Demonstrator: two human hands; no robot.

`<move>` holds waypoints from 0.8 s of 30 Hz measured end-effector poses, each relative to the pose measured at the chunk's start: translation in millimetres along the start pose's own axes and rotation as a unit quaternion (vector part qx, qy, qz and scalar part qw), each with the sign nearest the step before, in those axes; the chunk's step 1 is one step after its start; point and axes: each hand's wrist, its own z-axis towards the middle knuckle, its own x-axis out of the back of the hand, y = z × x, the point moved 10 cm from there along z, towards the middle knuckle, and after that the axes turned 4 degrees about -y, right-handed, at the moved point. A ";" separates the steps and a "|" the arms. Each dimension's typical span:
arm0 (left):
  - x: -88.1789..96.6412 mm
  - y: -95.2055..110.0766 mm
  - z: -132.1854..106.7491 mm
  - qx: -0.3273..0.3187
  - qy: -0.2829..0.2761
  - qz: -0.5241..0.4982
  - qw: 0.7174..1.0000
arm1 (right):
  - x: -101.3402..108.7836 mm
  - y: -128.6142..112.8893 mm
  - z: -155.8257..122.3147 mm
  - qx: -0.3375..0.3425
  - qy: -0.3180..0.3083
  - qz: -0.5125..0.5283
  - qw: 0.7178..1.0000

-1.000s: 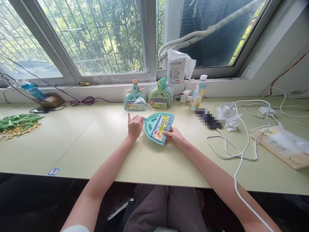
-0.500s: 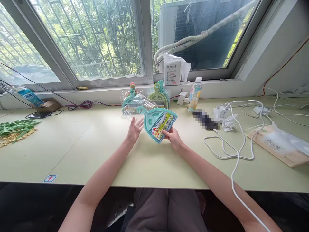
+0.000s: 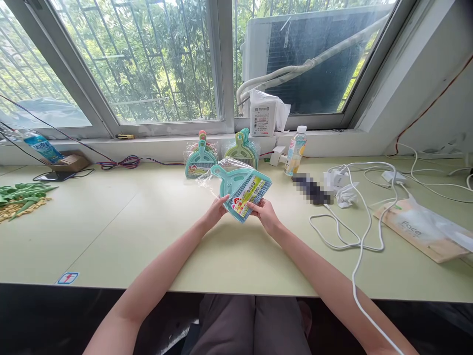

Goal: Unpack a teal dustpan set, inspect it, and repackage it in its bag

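A teal dustpan and brush set [image 3: 242,189] in a clear plastic wrapper is held up above the table, tilted, its handle to the upper left. Its printed label and blue bristles face me. My left hand [image 3: 216,211] grips the lower left edge, thumb on the front. The lower right side is pinched by my right hand [image 3: 264,214], with its thumb over the label. Behind it, two groups of similar wrapped dustpan sets stand against the wall: a teal and red one [image 3: 201,160] to the left and a green one [image 3: 242,150] to the right.
On the right, a drink bottle [image 3: 296,151], tangled white cables [image 3: 360,241] and a tissue pack [image 3: 421,229] lie across the table [image 3: 129,236]. Green leaves [image 3: 24,195], a blue bottle [image 3: 43,148] and a small cardboard box [image 3: 76,161] are at the left. A wrapped box [image 3: 262,118] stands on the sill.
My left hand has moved in from beside the dustpan set and closed on its left edge. The right hand keeps its hold. The view has shifted slightly.
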 end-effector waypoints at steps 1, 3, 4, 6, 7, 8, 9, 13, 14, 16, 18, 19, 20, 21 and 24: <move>0.3 -1.6 -0.3 0.009 -0.002 -0.002 1.000 | -2.4 -0.9 -0.3 -0.001 -0.012 -0.004 1.000; -1.3 -6.8 -1.1 0.039 -0.029 -0.003 0.999 | -5.3 -4.4 -1.7 0.003 -0.026 -0.010 1.000; -3.0 -9.7 -1.9 0.055 -0.048 -0.005 0.997 | -5.8 -6.9 -2.7 0.009 -0.027 -0.011 1.000; -7.0 -14.9 -3.9 0.084 -0.087 -0.010 0.993 | -5.8 -11.4 -4.7 0.019 -0.023 -0.014 0.999; -9.0 -16.7 -4.9 0.094 -0.103 -0.013 0.990 | -5.6 -12.9 -5.7 0.022 -0.018 -0.016 0.999; -10.9 -17.8 -5.7 0.100 -0.115 -0.015 0.988 | -5.3 -13.9 -6.6 0.025 -0.012 -0.016 0.999; -12.1 -18.0 -6.0 0.102 -0.121 -0.019 0.987 | -5.3 -14.1 -7.3 0.026 -0.006 -0.015 1.000; -1.5 -4.3 -1.5 0.040 -0.055 -0.073 0.995 | -6.0 -8.7 -8.4 0.016 0.012 0.001 1.000; 5.0 0.6 -0.4 0.016 -0.024 -0.093 0.995 | -6.1 -6.8 -8.3 0.011 0.014 0.002 1.000; 18.7 7.2 0.8 -0.015 0.028 -0.122 0.992 | -5.5 -4.6 -8.1 0.003 0.020 -0.003 1.000; 29.6 10.0 2.2 -0.019 0.054 -0.134 0.989 | -1.9 -5.2 -9.0 0.002 0.038 -0.015 0.999; 34.8 12.3 2.9 -0.024 0.061 -0.141 0.988 | 0.8 -6.3 -10.0 0.003 0.051 -0.020 0.999; 40.0 15.8 3.4 -0.032 0.065 -0.148 0.986 | 3.8 -7.3 -11.3 0.004 0.064 -0.022 0.998; 45.2 20.4 3.6 -0.045 0.067 -0.153 0.985 | 6.3 -7.8 -12.7 0.002 0.074 -0.019 0.997; 60.8 35.7 2.1 -0.082 0.074 -0.150 0.982 | 10.8 -4.6 -15.0 -0.020 0.081 0.017 0.996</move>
